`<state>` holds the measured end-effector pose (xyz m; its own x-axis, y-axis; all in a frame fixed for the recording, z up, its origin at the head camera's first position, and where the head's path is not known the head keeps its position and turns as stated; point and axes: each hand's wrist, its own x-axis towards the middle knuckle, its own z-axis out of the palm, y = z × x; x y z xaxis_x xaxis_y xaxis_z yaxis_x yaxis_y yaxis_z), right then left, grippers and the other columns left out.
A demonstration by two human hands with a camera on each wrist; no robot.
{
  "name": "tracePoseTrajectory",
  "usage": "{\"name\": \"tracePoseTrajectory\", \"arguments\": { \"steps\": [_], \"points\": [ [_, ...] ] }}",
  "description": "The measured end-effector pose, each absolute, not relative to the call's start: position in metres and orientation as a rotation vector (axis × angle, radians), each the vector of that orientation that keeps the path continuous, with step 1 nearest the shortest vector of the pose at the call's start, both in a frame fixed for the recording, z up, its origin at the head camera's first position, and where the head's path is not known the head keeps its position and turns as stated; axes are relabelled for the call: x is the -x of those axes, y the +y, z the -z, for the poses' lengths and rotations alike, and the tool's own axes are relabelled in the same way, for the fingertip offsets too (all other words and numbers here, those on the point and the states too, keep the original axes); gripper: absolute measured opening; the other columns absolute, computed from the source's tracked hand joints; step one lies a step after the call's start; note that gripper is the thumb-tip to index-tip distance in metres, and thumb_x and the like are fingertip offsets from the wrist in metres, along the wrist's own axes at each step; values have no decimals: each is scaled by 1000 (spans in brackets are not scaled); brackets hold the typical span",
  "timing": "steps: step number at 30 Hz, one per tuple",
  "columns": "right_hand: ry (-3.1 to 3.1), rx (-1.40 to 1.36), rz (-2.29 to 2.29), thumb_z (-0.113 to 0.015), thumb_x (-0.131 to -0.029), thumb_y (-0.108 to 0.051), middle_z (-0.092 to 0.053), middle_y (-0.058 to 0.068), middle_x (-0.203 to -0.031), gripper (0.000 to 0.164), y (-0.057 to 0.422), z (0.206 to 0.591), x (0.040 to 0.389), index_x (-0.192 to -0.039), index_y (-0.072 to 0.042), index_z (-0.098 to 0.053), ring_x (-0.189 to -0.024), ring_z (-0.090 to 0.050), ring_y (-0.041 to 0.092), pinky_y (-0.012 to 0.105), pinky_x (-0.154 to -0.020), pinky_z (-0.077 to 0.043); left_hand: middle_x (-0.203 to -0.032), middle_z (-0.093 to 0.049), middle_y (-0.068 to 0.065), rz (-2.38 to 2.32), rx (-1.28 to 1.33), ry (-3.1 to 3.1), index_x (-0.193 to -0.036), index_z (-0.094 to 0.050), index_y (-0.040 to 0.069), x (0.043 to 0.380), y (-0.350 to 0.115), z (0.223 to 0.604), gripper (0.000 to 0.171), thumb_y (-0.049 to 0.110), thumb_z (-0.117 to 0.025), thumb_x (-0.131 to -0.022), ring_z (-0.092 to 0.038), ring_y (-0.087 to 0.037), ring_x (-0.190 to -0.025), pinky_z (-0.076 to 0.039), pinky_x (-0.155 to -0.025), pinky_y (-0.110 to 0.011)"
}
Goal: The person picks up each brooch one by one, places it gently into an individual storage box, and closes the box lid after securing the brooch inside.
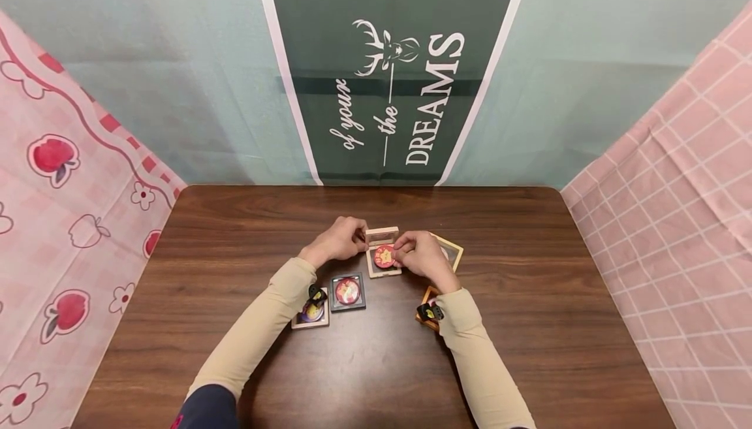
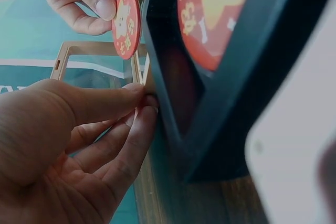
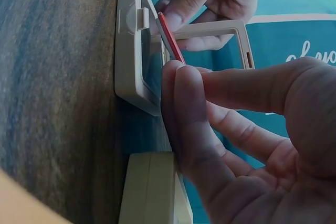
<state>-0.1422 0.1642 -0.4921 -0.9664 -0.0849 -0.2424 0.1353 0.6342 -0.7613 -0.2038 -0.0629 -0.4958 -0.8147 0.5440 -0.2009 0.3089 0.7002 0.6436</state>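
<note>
A small cream display case [image 1: 385, 275] stands with its hinged lid [image 1: 383, 230] raised at the middle of the table. My left hand [image 1: 343, 239] pinches the case's left side near the hinge between thumb and fingers. Between thumb and fingertips of my right hand [image 1: 422, 256] is a round red badge [image 1: 384, 256] with a yellow star-shaped figure. In the right wrist view the badge [image 3: 170, 38] is edge-on and tilted, over the lower half of the case [image 3: 128, 72]. Whether it touches the clear film is hard to tell.
A black case [image 1: 348, 309] holding a red badge lies front-left, beside a pinkish case [image 1: 311, 326] with a purple-and-yellow badge, partly under the left wrist. Right of centre, a yellow case [image 1: 458, 260] and an orange case [image 1: 424, 296] are partly covered by the right hand and wrist.
</note>
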Motion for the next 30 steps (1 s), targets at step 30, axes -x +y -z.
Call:
{"name": "tracePoseTrajectory", "arguments": {
  "steps": [30],
  "points": [
    [2655, -62, 1136, -83, -92, -16, -73, 1, -77, 10, 159, 490, 141, -91, -8, -76, -65, -63, 11, 24, -61, -47, -90, -72, 0, -882, -630, 2503, -92, -69, 15, 206, -62, 496, 11, 11, -79, -96, -63, -13, -82, -52, -78, -29]
  ]
}}
